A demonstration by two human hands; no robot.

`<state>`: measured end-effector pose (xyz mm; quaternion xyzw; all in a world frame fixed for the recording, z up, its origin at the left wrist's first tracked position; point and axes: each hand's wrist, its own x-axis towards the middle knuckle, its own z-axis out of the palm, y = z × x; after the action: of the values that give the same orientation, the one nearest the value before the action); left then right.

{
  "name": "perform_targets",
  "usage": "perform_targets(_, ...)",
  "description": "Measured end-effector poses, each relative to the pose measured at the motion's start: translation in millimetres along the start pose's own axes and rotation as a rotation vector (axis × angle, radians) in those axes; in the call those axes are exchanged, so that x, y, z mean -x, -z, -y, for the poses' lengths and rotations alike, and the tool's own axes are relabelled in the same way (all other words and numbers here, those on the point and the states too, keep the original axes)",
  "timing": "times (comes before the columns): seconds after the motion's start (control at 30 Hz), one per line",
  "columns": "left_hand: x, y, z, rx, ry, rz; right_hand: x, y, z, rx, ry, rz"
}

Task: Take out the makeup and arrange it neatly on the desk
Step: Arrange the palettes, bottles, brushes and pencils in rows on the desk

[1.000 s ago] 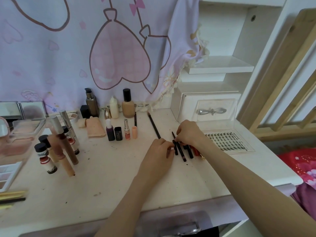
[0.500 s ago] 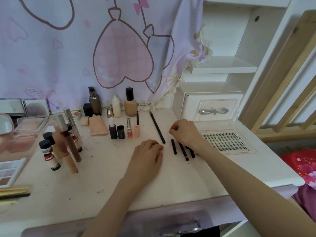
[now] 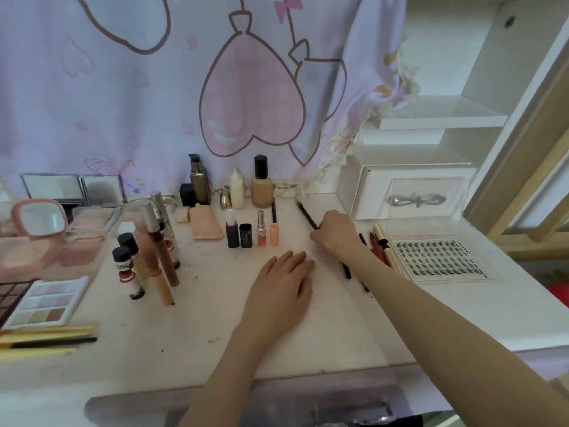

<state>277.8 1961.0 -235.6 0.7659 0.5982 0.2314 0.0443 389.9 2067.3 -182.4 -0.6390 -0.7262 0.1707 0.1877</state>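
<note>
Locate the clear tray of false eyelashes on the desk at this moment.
In the head view the lash tray lies flat at the desk's right side, in front of the white drawer box, just right of a few pencils beside the right hand.

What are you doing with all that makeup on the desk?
A person is laying makeup out in tidy rows on the white desk. The right hand has its grip on a long dark pencil near the back, beside a few more pencils and a lash tray. The left hand rests flat on the desk, holding nothing. Small bottles already stand in a line, and tubes lie further left.
</note>
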Motion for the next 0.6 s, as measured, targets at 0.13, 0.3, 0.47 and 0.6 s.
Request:
perform_targets(0.13, 0, 2, 2, 0.062, 0.002, -0.023, 19, 25, -11, -0.258, -0.085, -0.036)
perform_targets(0.3, 2, 8, 1, 0.413, 0.124, -0.096, 65, 44, -35, -0.607, -0.173, -0.072)
perform_targets(0.47, 2, 17, -6, 0.664, 0.232, -0.150, 97, 57, -54, -0.954, -0.135, 0.187)
perform_targets(0.6, 4, 27, -5, 0.923, 0.228, -0.297, 104, 61, -66, -0.908, -0.153, 0.405)
